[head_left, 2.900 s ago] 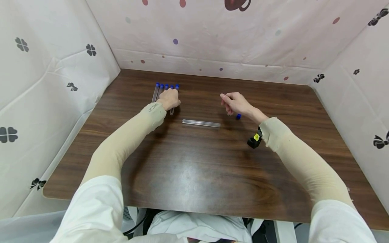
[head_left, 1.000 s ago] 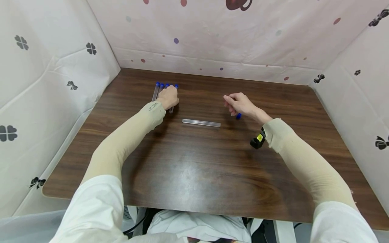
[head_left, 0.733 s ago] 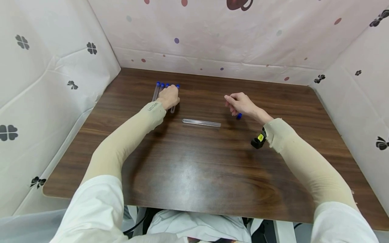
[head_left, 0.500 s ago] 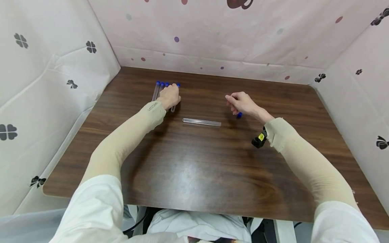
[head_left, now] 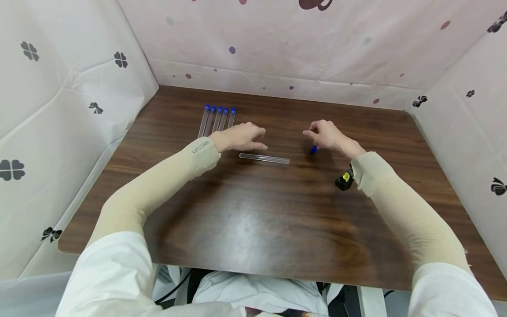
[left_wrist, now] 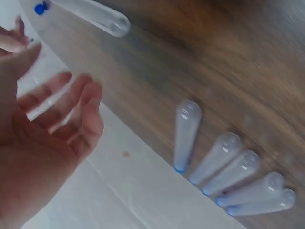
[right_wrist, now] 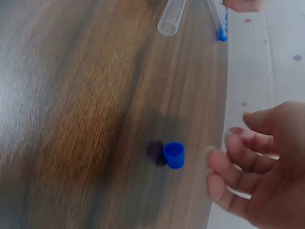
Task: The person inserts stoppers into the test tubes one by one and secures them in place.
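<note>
An uncapped clear test tube [head_left: 264, 158] lies crosswise on the brown table, its open end toward the right. My left hand [head_left: 243, 137] hovers just beyond its rounded end, fingers loosely bent and holding nothing. Near my right hand [head_left: 328, 134] a small blue cap [right_wrist: 174, 155] rests on the table, hollow side showing in the right wrist view. The right fingers are relaxed, with nothing between them. Behind my left hand several test tubes with blue caps [head_left: 219, 118] lie side by side in a row, capped ends pointing away from me.
The wooden table [head_left: 253, 229] is walled in by white patterned sheeting [head_left: 253, 48] at the back and both sides. A black wrist camera [head_left: 344, 181] with a yellow mark hangs at my right wrist.
My left hand has left the row of capped tubes and moved right, toward the lone tube. All the capped tubes show now. My right hand has shifted slightly right, near the cap.
</note>
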### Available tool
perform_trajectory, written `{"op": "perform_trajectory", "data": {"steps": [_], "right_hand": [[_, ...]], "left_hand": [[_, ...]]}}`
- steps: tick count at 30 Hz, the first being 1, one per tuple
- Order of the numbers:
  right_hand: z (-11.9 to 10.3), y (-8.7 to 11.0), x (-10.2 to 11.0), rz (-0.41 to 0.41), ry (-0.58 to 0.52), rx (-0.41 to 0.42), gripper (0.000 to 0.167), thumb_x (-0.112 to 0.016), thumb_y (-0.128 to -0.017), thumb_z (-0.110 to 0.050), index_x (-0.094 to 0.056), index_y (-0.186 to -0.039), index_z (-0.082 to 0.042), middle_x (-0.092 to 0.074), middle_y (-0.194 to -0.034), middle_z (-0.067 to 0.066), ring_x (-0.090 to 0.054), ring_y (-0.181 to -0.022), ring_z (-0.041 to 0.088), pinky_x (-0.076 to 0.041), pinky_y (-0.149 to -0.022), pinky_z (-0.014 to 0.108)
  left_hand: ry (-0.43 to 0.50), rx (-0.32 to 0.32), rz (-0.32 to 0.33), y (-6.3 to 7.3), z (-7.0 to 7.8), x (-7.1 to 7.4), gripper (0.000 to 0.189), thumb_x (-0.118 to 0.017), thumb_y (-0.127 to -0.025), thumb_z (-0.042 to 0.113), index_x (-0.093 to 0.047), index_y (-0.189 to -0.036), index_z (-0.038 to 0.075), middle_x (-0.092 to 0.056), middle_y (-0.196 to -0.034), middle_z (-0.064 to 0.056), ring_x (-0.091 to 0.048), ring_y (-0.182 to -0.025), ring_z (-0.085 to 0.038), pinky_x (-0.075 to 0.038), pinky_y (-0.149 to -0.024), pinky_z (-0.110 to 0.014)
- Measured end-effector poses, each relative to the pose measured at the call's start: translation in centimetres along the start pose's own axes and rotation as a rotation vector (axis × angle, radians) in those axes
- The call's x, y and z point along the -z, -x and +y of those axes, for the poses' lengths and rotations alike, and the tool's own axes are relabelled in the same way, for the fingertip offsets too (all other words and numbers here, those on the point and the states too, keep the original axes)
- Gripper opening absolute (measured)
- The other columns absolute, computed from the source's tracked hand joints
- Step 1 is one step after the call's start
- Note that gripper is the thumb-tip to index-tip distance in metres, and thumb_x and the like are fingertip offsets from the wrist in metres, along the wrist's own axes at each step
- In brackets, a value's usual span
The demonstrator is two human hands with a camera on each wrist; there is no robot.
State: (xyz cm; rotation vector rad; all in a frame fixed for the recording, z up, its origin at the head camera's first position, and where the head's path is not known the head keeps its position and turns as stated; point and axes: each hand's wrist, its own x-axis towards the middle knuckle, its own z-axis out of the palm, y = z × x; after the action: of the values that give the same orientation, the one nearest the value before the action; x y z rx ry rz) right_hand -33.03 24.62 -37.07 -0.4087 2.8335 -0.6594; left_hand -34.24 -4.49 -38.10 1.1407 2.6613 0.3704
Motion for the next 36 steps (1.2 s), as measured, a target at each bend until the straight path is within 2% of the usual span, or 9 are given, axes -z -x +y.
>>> {"op": "perform_trajectory", "data": {"steps": [2, 5, 10, 14, 17, 24, 27, 32, 36], "right_hand": [[0.2, 0.0, 0.2, -0.029, 0.044, -0.028, 0.037, -0.051, -0.100, -0.032, -0.062, -0.099, 0.002, -0.064, -0.075, 0.016, -0.067, -0.067, 0.033, -0.052, -0.056, 0.031], [0.5, 0.2, 0.2, -0.086, 0.120, -0.084, 0.042, -0.049, -0.099, -0.039, -0.063, -0.098, 0.001, -0.066, -0.075, 0.015, -0.067, -0.067, 0.030, -0.051, -0.056, 0.034], [0.9, 0.4, -0.1, -0.174, 0.230, -0.195, 0.056, -0.046, -0.097, -0.053, -0.064, -0.086, -0.002, -0.068, -0.069, 0.012, -0.065, -0.061, 0.027, -0.045, -0.050, 0.032], [1.0, 0.5, -0.3, -0.226, 0.254, -0.258, 0.061, -0.046, -0.095, -0.058, -0.063, -0.076, -0.003, -0.067, -0.064, 0.009, -0.066, -0.057, 0.025, -0.048, -0.048, 0.032], [1.1, 0.5, -0.3, -0.249, 0.225, -0.273, 0.059, -0.048, -0.095, -0.057, -0.063, -0.078, -0.002, -0.067, -0.063, 0.008, -0.066, -0.055, 0.024, -0.052, -0.050, 0.034], [1.3, 0.6, -0.6, -0.273, 0.147, -0.243, 0.048, -0.051, -0.098, -0.044, -0.060, -0.084, 0.001, -0.065, -0.065, 0.011, -0.063, -0.052, 0.024, -0.054, -0.052, 0.037], [1.4, 0.6, -0.7, -0.255, 0.133, -0.215, 0.043, -0.052, -0.099, -0.037, -0.060, -0.084, 0.002, -0.064, -0.066, 0.011, -0.063, -0.053, 0.023, -0.053, -0.051, 0.036], [1.5, 0.6, -0.8, -0.237, 0.122, -0.153, 0.032, -0.053, -0.099, -0.029, -0.057, -0.096, 0.002, -0.067, -0.075, 0.014, -0.065, -0.058, 0.022, -0.053, -0.052, 0.035], [1.3, 0.7, -0.6, -0.173, 0.104, -0.095, 0.029, -0.057, -0.098, -0.025, -0.054, -0.099, 0.004, -0.069, -0.083, 0.019, -0.066, -0.063, 0.026, -0.053, -0.052, 0.033]], "left_hand": [[-0.001, -0.054, -0.030, -0.1, 0.6, -0.2, 0.038, -0.063, -0.091, 0.045, -0.059, -0.100, 0.009, -0.062, -0.088, -0.003, -0.055, -0.077, -0.017, -0.046, -0.071, -0.032], [0.006, -0.082, -0.079, -0.2, 1.3, -0.5, 0.041, -0.068, -0.086, 0.047, -0.059, -0.099, 0.008, -0.058, -0.083, -0.002, -0.052, -0.073, -0.016, -0.043, -0.065, -0.030], [-0.003, -0.054, -0.151, -0.3, 1.9, -1.2, 0.045, -0.073, -0.082, 0.047, -0.059, -0.102, 0.009, -0.055, -0.084, 0.000, -0.049, -0.075, -0.014, -0.040, -0.064, -0.028], [-0.023, -0.053, -0.155, -0.4, 2.0, -1.6, 0.042, -0.074, -0.082, 0.045, -0.058, -0.099, 0.009, -0.053, -0.084, 0.001, -0.048, -0.075, -0.013, -0.038, -0.064, -0.028], [-0.043, -0.057, -0.151, -0.6, 2.0, -1.7, 0.037, -0.073, -0.083, 0.041, -0.058, -0.096, 0.010, -0.053, -0.084, 0.002, -0.047, -0.076, -0.013, -0.038, -0.064, -0.028], [-0.072, -0.075, -0.144, -0.8, 2.0, -1.9, 0.022, -0.073, -0.086, 0.027, -0.058, -0.091, 0.012, -0.056, -0.086, 0.003, -0.050, -0.078, -0.014, -0.040, -0.066, -0.029], [-0.064, -0.078, -0.135, -0.8, 2.0, -2.1, 0.017, -0.072, -0.087, 0.023, -0.058, -0.088, 0.013, -0.056, -0.086, 0.002, -0.051, -0.079, -0.014, -0.041, -0.067, -0.030], [-0.069, -0.053, -0.130, -0.6, 2.1, -2.2, 0.014, -0.070, -0.089, 0.020, -0.058, -0.086, 0.012, -0.059, -0.091, 0.000, -0.053, -0.084, -0.015, -0.044, -0.072, -0.032], [-0.068, -0.040, -0.118, -0.2, 2.1, -1.9, 0.009, -0.066, -0.091, 0.017, -0.059, -0.090, 0.011, -0.063, -0.095, -0.001, -0.056, -0.086, -0.016, -0.047, -0.075, -0.032]]}}
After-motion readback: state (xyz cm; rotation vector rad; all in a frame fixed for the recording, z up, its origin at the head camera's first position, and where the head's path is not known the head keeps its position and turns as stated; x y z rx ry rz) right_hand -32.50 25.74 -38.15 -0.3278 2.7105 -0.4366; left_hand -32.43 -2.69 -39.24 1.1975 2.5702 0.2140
